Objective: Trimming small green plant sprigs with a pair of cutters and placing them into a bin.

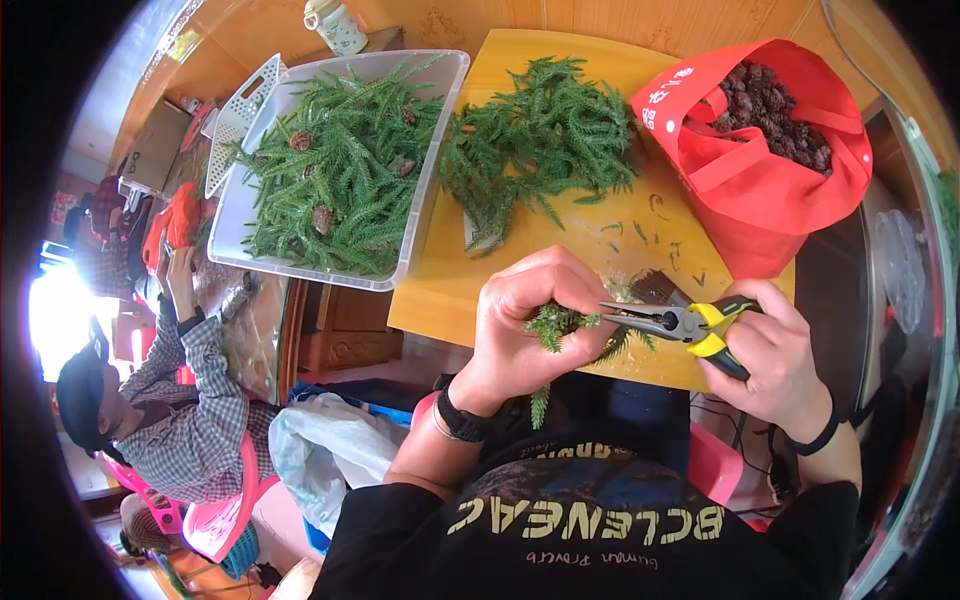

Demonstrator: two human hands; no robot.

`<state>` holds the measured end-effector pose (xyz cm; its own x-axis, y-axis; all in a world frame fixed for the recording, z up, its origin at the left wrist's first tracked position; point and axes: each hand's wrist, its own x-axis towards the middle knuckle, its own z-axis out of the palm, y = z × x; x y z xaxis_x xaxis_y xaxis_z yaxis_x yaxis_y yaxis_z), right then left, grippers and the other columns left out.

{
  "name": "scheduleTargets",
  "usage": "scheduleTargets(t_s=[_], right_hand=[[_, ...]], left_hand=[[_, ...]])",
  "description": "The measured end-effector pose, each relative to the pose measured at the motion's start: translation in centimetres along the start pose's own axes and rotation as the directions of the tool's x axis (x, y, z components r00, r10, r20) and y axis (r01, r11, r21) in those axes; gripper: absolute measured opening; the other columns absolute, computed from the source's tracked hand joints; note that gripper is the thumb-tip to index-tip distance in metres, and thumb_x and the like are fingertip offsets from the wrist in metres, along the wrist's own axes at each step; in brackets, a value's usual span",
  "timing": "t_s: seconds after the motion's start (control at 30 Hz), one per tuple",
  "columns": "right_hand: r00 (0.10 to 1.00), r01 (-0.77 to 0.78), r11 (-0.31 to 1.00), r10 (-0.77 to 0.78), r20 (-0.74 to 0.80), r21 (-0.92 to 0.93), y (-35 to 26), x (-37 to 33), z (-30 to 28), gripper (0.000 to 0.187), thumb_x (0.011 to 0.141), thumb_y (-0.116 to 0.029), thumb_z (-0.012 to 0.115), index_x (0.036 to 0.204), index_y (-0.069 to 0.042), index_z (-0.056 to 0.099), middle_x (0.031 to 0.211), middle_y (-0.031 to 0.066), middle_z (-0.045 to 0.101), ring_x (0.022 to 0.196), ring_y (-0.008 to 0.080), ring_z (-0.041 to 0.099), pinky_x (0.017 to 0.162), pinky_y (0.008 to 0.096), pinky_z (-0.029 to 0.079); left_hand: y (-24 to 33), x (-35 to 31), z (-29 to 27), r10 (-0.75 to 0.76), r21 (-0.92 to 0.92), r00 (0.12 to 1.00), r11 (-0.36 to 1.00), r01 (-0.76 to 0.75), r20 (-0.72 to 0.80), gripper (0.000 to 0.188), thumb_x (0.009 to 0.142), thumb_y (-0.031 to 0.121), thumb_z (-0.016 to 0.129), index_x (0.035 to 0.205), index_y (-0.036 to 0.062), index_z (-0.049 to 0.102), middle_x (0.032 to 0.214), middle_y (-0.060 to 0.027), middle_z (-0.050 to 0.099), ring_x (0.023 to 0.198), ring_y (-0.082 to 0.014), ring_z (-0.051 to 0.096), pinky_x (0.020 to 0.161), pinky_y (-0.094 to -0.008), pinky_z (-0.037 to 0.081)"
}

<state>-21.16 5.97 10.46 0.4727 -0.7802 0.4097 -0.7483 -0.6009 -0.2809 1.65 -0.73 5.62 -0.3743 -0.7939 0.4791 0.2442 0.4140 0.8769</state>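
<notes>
My left hand [535, 320] is closed around a green artificial pine sprig [551, 326], whose needles poke out between and below the fingers. My right hand [765, 350] grips long-nose pliers [712, 325] with yellow and black handles. Their jaws point left and reach the sprig beside my left fingertips; whether they pinch a stem or wire there is too small to tell. Beyond my hands, a heap of loose pine sprigs [545, 135] lies on the yellow tabletop [440, 300]. Thin scraps are scattered to the right of it.
A clear plastic bin [400, 270] at the left holds pine sprigs, some with cones. At the right a red bag [745, 215] is filled with brown pine cones [770, 110]. A cup [337, 28] stands at the back. Another person [190, 400] sits working at the far left.
</notes>
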Motion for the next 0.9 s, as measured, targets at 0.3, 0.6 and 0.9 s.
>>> scheduleTargets(t_s=[0.3,0.6,0.9], right_hand=[[1.0,0.007,0.997,-0.007,-0.003,-0.071,-0.1,-0.4,0.1,0.021,0.056,-0.004,0.071,0.063,0.0,0.052,0.063,0.0115,0.056,0.077,0.0318,0.06,0.058,0.0356,0.048],[0.998,-0.065,0.995,0.065,0.0,0.071,-0.1,-0.5,-0.3,0.022,0.057,-0.009,0.07,0.069,0.001,0.055,0.075,0.0158,0.06,0.091,0.0366,0.058,0.071,0.0399,0.049],[0.985,-0.173,0.983,0.173,0.002,0.053,-1.3,-1.0,0.0,0.02,0.064,-0.014,0.071,0.075,-0.001,0.061,0.074,0.0103,0.063,0.088,0.0304,0.059,0.074,0.0367,0.048]], left_hand=[[-0.2,0.0,0.3,0.028,-0.015,0.999,0.999,-0.029,-0.044,0.016,0.062,-0.007,0.067,0.068,0.0036,0.057,0.072,-0.0053,0.06,0.067,-0.0153,0.06,0.062,-0.0256,0.046],[-0.1,-0.1,0.1,0.019,0.072,0.998,0.997,-0.015,-0.052,0.014,0.062,-0.008,0.065,0.072,0.0009,0.058,0.075,-0.0081,0.06,0.07,-0.0199,0.057,0.068,-0.0302,0.047],[0.5,-0.1,0.8,0.319,0.522,0.945,0.82,-0.235,-0.076,0.023,0.057,-0.009,0.068,0.074,0.0024,0.059,0.074,-0.0093,0.06,0.072,-0.0236,0.06,0.066,-0.0313,0.048]])
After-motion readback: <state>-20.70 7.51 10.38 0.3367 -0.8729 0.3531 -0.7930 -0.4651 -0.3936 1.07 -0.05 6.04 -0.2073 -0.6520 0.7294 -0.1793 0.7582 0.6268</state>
